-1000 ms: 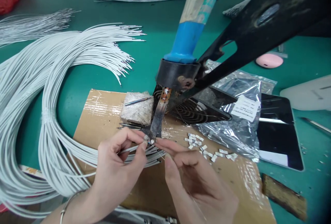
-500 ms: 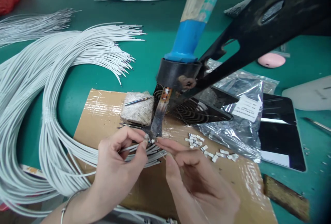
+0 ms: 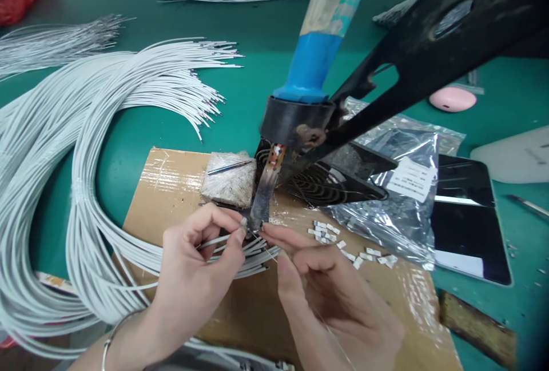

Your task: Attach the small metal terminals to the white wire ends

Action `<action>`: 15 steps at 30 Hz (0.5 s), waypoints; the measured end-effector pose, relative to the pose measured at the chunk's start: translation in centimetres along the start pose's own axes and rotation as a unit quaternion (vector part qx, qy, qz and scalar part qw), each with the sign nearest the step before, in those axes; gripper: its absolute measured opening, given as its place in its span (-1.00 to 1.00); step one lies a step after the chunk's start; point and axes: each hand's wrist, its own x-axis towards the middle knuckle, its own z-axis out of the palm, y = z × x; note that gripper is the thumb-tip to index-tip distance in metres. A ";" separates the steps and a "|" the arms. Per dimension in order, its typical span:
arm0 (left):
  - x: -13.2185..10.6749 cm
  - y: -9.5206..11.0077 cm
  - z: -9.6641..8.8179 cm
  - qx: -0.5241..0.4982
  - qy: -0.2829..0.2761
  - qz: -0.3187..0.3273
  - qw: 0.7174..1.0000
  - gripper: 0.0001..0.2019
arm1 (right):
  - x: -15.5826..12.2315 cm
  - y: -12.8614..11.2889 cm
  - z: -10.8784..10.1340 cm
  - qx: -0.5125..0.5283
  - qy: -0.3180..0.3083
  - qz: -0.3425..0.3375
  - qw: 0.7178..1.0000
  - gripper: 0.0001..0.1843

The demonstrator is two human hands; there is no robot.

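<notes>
Pinches a thin white wire (image 3: 214, 241) in the left hand (image 3: 201, 268), thumb and forefinger closed on it, mid-frame over glossy taped cardboard (image 3: 171, 188). Brings its end to the flat, scorched iron tip (image 3: 261, 202) at 12 o'clock. Closes right hand (image 3: 326, 296) fingertips on a hair-fine strand (image 3: 268, 254). Leaves small white chips (image 3: 343, 242) at 3 o'clock, looped bundle (image 3: 86, 131) at 9.
</notes>
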 end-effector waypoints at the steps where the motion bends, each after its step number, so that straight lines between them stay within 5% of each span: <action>1: 0.0 0.0 0.0 -0.003 -0.002 0.000 1.000 -0.90 | 0.0 -0.1 0.0 0.001 0.001 0.001 1.000 -0.75; 15: -0.3 -0.3 -0.3 -0.008 -0.003 0.006 1.000 -0.90 | 0.0 -0.1 0.0 0.010 -0.008 -0.017 1.000 -0.75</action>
